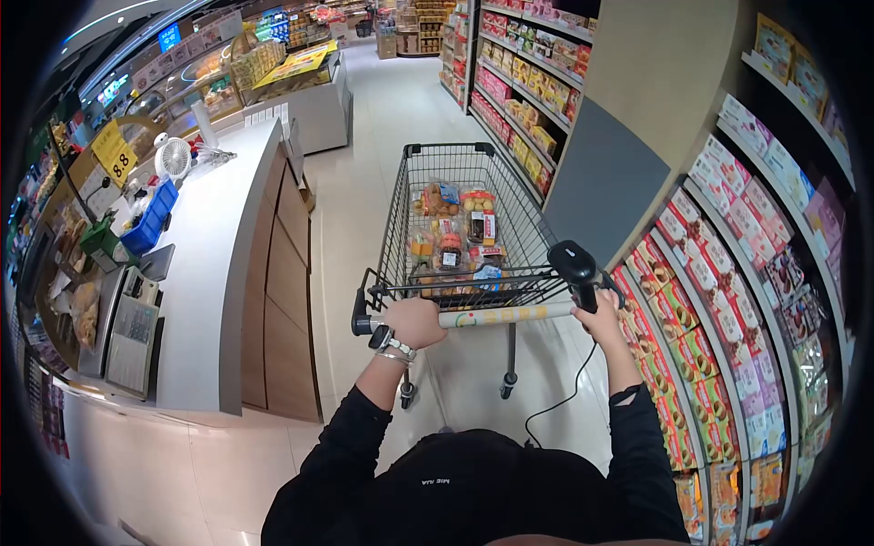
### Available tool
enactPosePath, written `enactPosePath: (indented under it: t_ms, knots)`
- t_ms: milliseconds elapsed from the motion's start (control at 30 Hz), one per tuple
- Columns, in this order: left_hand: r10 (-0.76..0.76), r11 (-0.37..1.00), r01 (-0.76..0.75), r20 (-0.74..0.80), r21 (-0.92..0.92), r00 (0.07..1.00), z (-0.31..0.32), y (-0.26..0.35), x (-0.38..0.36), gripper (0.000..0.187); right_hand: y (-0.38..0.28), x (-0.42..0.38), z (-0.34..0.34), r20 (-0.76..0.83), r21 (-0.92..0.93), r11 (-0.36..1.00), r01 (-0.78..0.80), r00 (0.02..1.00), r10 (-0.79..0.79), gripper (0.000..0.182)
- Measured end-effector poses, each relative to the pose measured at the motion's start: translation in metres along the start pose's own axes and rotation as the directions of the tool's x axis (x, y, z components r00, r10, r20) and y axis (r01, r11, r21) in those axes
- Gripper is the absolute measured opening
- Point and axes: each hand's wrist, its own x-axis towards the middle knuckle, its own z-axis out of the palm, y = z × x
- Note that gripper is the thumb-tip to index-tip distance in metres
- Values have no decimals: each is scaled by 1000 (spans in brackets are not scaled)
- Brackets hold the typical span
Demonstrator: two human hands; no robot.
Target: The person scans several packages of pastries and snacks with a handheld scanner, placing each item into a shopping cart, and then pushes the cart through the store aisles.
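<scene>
A shopping cart (pixel 537 214) stands straight in front of me, with several clear packs of food (pixel 449 238) in its wire basket. My left hand (pixel 414 324) is closed around the left part of the pale cart handle (pixel 505 315); a watch and bracelets are on that wrist. At the handle's right end, my right hand (pixel 598 318) is closed on the grip of a black handheld scanner (pixel 571 263), whose head points up. Its black cable (pixel 575 396) hangs below that hand. Whether the right fingers also wrap the cart handle is hard to see.
At left is a white-topped counter (pixel 214 218) with a scale (pixel 135 332), a blue bin (pixel 151 218) and a small fan (pixel 173 157). Shelves of boxed snacks (pixel 696 300) run close on the right, beside a pillar (pixel 628 118). A tiled aisle (pixel 382 100) leads ahead.
</scene>
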Motion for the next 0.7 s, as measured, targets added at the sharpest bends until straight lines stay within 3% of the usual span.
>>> enactPosePath:
  t_ms: [33,300,633,700]
  knots:
    - [-7,1000,7,49,-5,999,-4,-2,19,29,7,18,4,5,5,1000,7,1000,-7,30]
    - [23,1000,-23,-9,-11,1000,-27,-6,172,27,46,169,15,3,-21,998,56,998,-56,28]
    - [-105,994,102,-69,-46,992,-51,-11,357,25,108,380,45,50,-40,984,174,984,-172,31]
    - [-138,990,137,-83,-20,987,-43,-3,364,24,124,393,52,33,-51,972,229,973,-227,33]
